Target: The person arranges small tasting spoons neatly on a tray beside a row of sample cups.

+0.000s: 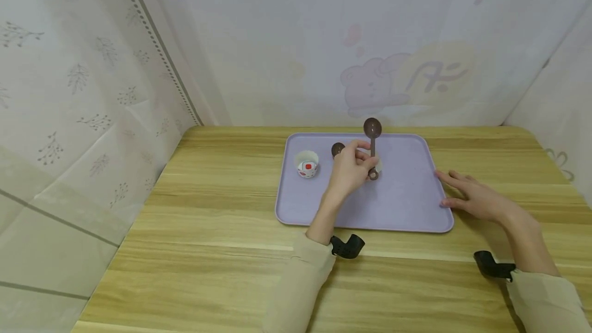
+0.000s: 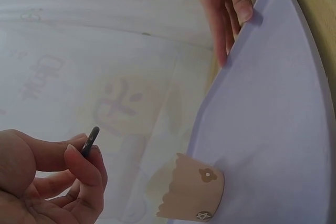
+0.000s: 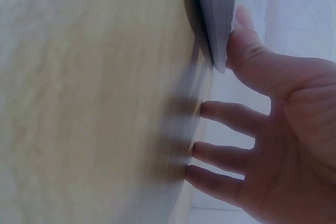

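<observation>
My left hand pinches the handle of a dark brown measuring spoon between thumb and fingers, bowl pointing away, above a lilac tray. The left wrist view shows the end of its handle at the fingertips. A second brown round bowl, like a spoon's, shows beyond the left hand, which hides the rest. A beige paper baking cup with a scalloped edge stands on the tray, mostly behind that hand in the head view. My right hand touches the tray's right rim, thumb against it, fingers extended.
A white patterned baking cup stands at the tray's left, holding a small white and red piece. The tray lies on a wooden table near its back edge. Patterned curtains hang behind and to the left.
</observation>
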A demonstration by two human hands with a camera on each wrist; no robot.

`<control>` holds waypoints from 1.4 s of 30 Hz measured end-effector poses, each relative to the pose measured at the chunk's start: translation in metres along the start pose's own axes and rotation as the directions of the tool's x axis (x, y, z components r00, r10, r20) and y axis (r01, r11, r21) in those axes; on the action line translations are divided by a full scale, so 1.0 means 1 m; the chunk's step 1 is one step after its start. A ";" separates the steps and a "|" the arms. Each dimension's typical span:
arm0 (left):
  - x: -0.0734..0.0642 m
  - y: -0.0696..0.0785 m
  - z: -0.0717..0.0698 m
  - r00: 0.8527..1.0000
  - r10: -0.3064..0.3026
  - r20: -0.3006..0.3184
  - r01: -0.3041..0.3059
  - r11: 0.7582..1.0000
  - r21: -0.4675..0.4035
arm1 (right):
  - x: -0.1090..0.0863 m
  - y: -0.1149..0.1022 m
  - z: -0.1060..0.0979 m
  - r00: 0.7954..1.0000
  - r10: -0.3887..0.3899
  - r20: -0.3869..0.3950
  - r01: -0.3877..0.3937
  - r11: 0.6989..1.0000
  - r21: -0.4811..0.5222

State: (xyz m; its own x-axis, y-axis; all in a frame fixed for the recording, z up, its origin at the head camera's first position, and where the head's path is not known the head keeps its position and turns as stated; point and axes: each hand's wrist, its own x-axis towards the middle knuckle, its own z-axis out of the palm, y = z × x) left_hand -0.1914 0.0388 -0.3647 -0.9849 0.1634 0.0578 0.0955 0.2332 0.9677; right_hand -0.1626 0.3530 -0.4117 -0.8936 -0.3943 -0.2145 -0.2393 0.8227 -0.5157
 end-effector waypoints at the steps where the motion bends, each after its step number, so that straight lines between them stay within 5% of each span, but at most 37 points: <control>1: 0.000 0.000 0.001 1.000 0.003 -0.002 -0.003 1.000 -0.006 | 0.000 0.000 0.000 1.000 0.000 0.000 0.000 1.000 -0.001; 42: 0.005 -0.005 0.037 1.000 -0.010 0.013 0.011 0.998 -0.059 | 0.001 0.001 -0.001 1.000 0.019 0.011 -0.019 1.000 -0.006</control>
State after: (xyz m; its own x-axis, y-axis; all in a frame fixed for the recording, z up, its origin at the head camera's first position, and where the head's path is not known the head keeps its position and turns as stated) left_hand -0.1918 0.0741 -0.3782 -0.9839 0.1731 0.0448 0.0759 0.1778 0.9811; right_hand -0.1641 0.3533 -0.4117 -0.8938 -0.3831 -0.2331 -0.2245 0.8322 -0.5070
